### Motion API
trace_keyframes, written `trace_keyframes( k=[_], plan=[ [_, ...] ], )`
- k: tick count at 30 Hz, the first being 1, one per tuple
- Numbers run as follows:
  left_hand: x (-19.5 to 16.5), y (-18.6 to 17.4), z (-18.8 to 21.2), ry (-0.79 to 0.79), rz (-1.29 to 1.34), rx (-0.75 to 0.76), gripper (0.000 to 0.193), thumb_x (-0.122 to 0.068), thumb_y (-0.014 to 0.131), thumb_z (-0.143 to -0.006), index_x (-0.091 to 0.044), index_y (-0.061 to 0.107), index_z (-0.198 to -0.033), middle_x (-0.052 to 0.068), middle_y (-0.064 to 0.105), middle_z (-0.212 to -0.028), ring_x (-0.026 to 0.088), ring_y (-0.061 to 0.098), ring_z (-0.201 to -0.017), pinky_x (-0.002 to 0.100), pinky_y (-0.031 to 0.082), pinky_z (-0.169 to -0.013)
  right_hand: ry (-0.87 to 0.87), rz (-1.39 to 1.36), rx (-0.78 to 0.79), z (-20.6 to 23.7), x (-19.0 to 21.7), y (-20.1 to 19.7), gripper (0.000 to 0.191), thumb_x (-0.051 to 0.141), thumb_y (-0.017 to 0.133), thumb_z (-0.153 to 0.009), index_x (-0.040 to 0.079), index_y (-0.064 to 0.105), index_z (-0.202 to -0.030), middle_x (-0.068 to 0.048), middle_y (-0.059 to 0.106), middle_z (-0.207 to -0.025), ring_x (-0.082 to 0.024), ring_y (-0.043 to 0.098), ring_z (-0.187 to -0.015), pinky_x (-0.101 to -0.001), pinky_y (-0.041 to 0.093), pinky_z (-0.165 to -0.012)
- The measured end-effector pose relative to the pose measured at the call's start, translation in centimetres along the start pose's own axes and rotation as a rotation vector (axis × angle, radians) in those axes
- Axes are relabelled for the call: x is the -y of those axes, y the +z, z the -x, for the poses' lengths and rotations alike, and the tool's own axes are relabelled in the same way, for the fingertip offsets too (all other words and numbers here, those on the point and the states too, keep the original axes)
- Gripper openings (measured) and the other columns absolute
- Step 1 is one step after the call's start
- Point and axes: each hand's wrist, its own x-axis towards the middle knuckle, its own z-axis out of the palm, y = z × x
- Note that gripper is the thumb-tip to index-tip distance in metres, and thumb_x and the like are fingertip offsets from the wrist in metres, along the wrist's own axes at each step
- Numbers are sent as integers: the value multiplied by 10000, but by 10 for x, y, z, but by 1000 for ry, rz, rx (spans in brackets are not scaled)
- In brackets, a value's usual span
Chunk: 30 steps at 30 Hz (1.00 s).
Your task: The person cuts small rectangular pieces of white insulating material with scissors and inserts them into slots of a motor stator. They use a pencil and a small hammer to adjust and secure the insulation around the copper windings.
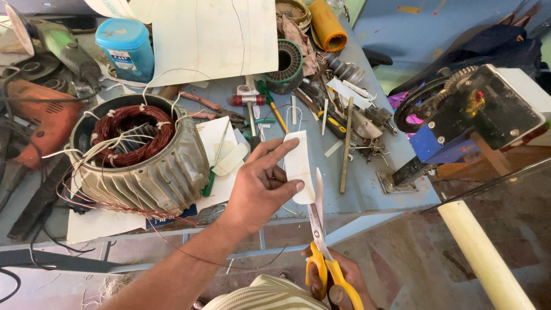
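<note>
Cluttered grey tabletop point(367, 189), motor stator point(140, 152) on it. Left hand point(261, 186) grip pinched on a white paper strip point(299, 166) over its edge; right hand point(338, 281) grip wrapped round yellow-handled scissors point(321, 241) cutting it.

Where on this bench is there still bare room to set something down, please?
Bare patches: the bench front corner right of the wooden stick, below the pliers. A thinner strip lies beside the paper piece in the left hand. Around the stator it's crowded.

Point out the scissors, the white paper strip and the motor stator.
scissors point(319, 229): head view, on the blades near the pivot.
white paper strip point(298, 163): head view, middle of the strip.
motor stator point(166, 172): head view, ribbed grey housing.
</note>
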Motion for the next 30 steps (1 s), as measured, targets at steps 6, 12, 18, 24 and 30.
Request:
trace_keyframes(
  k=[6, 12, 18, 24, 30],
  plan=[
    [-2, -2, 1, -36, -27, 24, 679, 69, 757, -826, -48, 556, -1464, 55, 467, -1414, 30, 534, -760, 212, 520, -657, -205, -52, 207, 0, 0, -1, 1098, 602, 922, -614, -118, 533, -1346, -97, 617, -754, -187, 624, -665, -299, 477, -593],
    [-7, 1, 2, -9, -152, -12, 658, 38, 751, -826, -84, 578, -1449, 64, 490, -1419, 38, 565, -756, 212, 574, -691, -146, 132, 45, 5, 1, -1, 1060, 570, 917, -612, -79, 558, -1370, -63, 615, -813, -134, 599, -682, -261, 487, -602],
    [-8, 0, 2, -5, -174, -21, 654, 31, 750, -823, -92, 582, -1443, 67, 491, -1438, 36, 574, -751, 211, 575, -687, -175, 119, 18, 7, -5, -3, 860, 247, 945, -684, -58, 555, -1387, -24, 637, -964, -77, 607, -861, -220, 478, -739],
    [-1, 0, 1, -41, -90, 0, 660, 36, 755, -824, -73, 572, -1449, 64, 470, -1447, 30, 549, -741, 209, 543, -659, -171, 342, -131, 5, -9, -8, 733, 145, 978, -654, -76, 672, -1283, -49, 633, -858, -112, 593, -744, -243, 472, -660],
    [7, 3, 8, -71, 25, 31, 680, 71, 765, -797, -44, 581, -1441, 67, 476, -1437, 34, 524, -730, 214, 514, -640, -170, 122, -40, -9, 0, -8, 872, 360, 938, -624, -53, 614, -1320, -75, 650, -829, -147, 632, -706, -274, 500, -603]
  ],
)
